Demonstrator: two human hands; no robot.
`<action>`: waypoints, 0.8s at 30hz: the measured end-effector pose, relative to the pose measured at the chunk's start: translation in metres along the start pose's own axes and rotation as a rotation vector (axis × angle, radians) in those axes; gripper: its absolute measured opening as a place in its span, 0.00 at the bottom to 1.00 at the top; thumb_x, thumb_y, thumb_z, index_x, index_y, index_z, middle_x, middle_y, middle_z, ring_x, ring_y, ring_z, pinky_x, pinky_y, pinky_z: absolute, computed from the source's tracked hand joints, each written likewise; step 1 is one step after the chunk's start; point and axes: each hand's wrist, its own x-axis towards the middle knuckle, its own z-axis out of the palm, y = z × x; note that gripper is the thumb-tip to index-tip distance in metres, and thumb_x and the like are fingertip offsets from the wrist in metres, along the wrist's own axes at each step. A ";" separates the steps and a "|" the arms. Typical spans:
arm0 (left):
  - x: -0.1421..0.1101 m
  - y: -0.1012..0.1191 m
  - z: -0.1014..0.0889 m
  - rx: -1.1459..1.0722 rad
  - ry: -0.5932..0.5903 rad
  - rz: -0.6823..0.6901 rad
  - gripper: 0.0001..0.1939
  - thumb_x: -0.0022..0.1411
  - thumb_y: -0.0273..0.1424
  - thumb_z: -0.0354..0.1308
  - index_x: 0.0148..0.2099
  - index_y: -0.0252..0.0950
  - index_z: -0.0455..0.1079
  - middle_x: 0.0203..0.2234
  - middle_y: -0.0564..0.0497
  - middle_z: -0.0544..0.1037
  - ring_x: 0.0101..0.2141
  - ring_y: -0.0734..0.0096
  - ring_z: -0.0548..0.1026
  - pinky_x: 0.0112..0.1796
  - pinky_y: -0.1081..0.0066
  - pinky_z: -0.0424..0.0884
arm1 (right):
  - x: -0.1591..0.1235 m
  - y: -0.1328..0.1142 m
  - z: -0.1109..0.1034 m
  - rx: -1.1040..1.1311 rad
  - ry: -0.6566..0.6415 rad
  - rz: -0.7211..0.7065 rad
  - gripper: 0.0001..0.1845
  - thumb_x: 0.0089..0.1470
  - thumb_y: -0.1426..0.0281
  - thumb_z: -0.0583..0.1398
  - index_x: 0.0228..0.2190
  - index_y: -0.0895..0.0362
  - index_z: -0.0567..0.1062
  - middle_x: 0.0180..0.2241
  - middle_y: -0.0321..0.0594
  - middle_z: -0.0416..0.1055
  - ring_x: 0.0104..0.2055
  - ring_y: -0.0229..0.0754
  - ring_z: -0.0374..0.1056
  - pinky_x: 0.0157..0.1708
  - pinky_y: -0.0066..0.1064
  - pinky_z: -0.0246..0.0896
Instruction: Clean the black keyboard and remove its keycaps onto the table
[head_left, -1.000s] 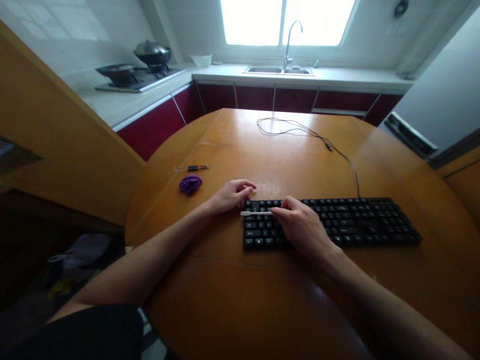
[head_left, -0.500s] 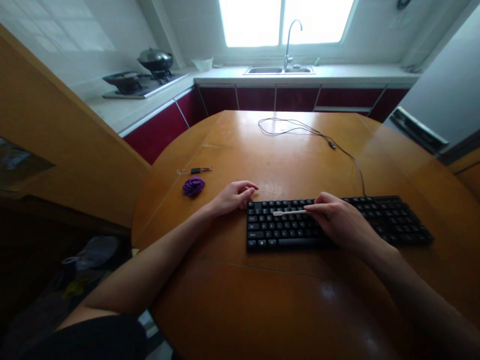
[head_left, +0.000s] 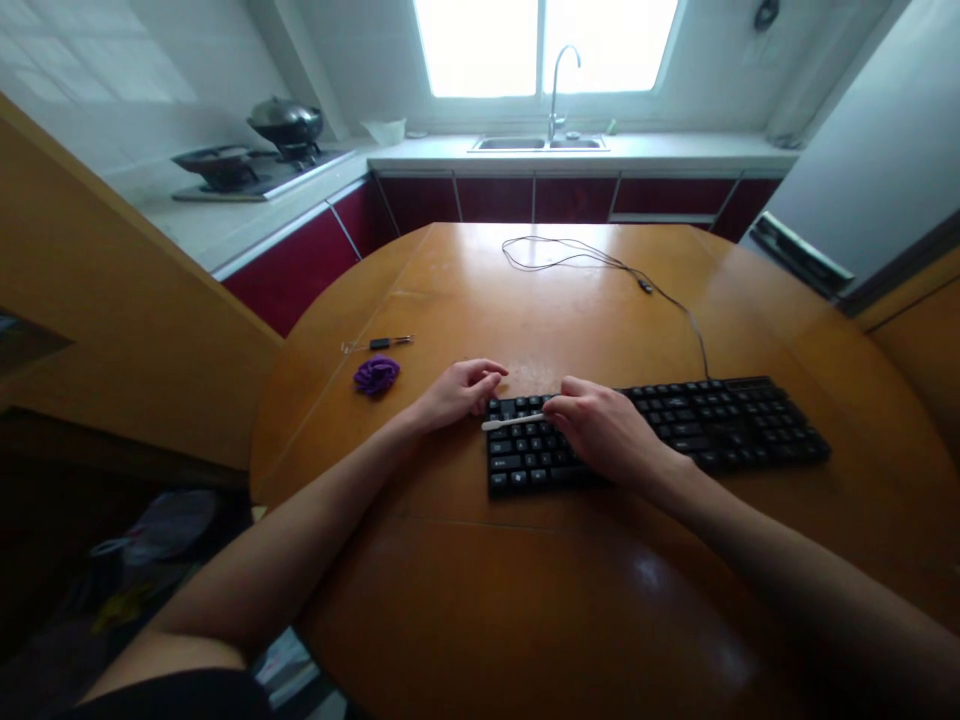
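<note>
A black keyboard lies on the round wooden table. My right hand rests over its left half, pinched on a thin white stick whose tip reaches the keyboard's left edge. My left hand lies on the table at the keyboard's upper left corner, its curled fingers touching that corner and holding nothing that I can see.
The keyboard's cable loops across the far side of the table. A purple crumpled thing and a small thin tool lie at the left. Behind stand a counter with a sink and a stove.
My right hand went right along the keys with the white stick, then came back to the keyboard's left end. The left hand stayed at the corner.
</note>
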 end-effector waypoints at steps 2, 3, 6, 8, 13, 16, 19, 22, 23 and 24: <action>0.000 0.001 0.000 0.008 0.003 -0.007 0.17 0.69 0.38 0.56 0.52 0.31 0.72 0.27 0.52 0.76 0.20 0.80 0.70 0.22 0.79 0.69 | -0.003 0.005 -0.002 0.013 0.008 0.011 0.15 0.67 0.70 0.56 0.33 0.56 0.82 0.31 0.40 0.70 0.32 0.39 0.65 0.33 0.31 0.55; 0.000 0.001 -0.001 0.010 0.003 -0.011 0.17 0.69 0.38 0.55 0.52 0.31 0.72 0.27 0.52 0.76 0.20 0.79 0.70 0.22 0.79 0.69 | -0.008 0.012 -0.004 0.022 0.015 0.030 0.16 0.67 0.70 0.56 0.33 0.55 0.82 0.31 0.40 0.70 0.32 0.39 0.65 0.33 0.31 0.56; 0.000 0.002 -0.001 0.016 -0.003 -0.015 0.17 0.69 0.37 0.55 0.52 0.30 0.71 0.27 0.51 0.76 0.21 0.79 0.71 0.22 0.79 0.70 | -0.036 0.046 -0.013 0.059 0.040 0.120 0.15 0.66 0.68 0.57 0.34 0.55 0.83 0.33 0.41 0.73 0.33 0.41 0.69 0.35 0.32 0.60; 0.000 0.003 -0.001 0.018 -0.005 -0.012 0.17 0.69 0.38 0.55 0.52 0.31 0.71 0.27 0.51 0.76 0.21 0.79 0.71 0.22 0.78 0.70 | -0.061 0.076 -0.023 0.060 0.060 0.172 0.15 0.66 0.66 0.57 0.36 0.54 0.83 0.34 0.42 0.74 0.34 0.42 0.70 0.36 0.33 0.63; 0.002 0.000 -0.002 0.028 0.003 0.004 0.18 0.68 0.39 0.56 0.52 0.32 0.72 0.27 0.51 0.76 0.21 0.78 0.70 0.22 0.78 0.70 | -0.118 0.145 -0.050 0.017 0.090 0.291 0.16 0.63 0.62 0.58 0.36 0.56 0.84 0.36 0.46 0.77 0.34 0.45 0.73 0.36 0.37 0.67; 0.003 -0.003 -0.002 0.041 0.005 0.015 0.18 0.68 0.40 0.56 0.52 0.32 0.72 0.28 0.51 0.76 0.21 0.78 0.70 0.21 0.78 0.69 | -0.134 0.165 -0.063 0.006 0.107 0.341 0.17 0.62 0.61 0.58 0.35 0.57 0.84 0.36 0.47 0.77 0.34 0.46 0.73 0.36 0.37 0.67; 0.004 -0.005 -0.002 0.059 0.007 0.017 0.18 0.68 0.40 0.55 0.52 0.32 0.72 0.28 0.51 0.76 0.21 0.78 0.70 0.21 0.78 0.69 | -0.133 0.166 -0.067 0.013 0.116 0.347 0.16 0.61 0.61 0.59 0.35 0.57 0.84 0.36 0.46 0.78 0.34 0.46 0.73 0.36 0.37 0.66; 0.004 -0.005 -0.003 0.077 0.004 0.016 0.18 0.69 0.39 0.55 0.52 0.32 0.72 0.28 0.50 0.76 0.21 0.78 0.70 0.22 0.78 0.70 | -0.118 0.151 -0.060 0.031 0.128 0.308 0.16 0.62 0.62 0.58 0.35 0.57 0.84 0.35 0.45 0.77 0.33 0.45 0.73 0.36 0.37 0.66; 0.003 -0.005 -0.003 0.080 0.002 0.017 0.18 0.69 0.39 0.55 0.52 0.32 0.72 0.28 0.51 0.76 0.21 0.78 0.70 0.22 0.78 0.70 | -0.112 0.145 -0.056 0.039 0.122 0.287 0.16 0.63 0.63 0.58 0.35 0.57 0.84 0.35 0.45 0.77 0.33 0.44 0.72 0.36 0.36 0.66; 0.003 -0.005 -0.004 0.083 0.001 0.017 0.18 0.69 0.39 0.55 0.52 0.32 0.72 0.28 0.51 0.76 0.21 0.78 0.70 0.22 0.78 0.69 | -0.105 0.140 -0.052 0.045 0.117 0.268 0.16 0.63 0.64 0.58 0.35 0.57 0.84 0.35 0.45 0.77 0.34 0.44 0.72 0.36 0.36 0.66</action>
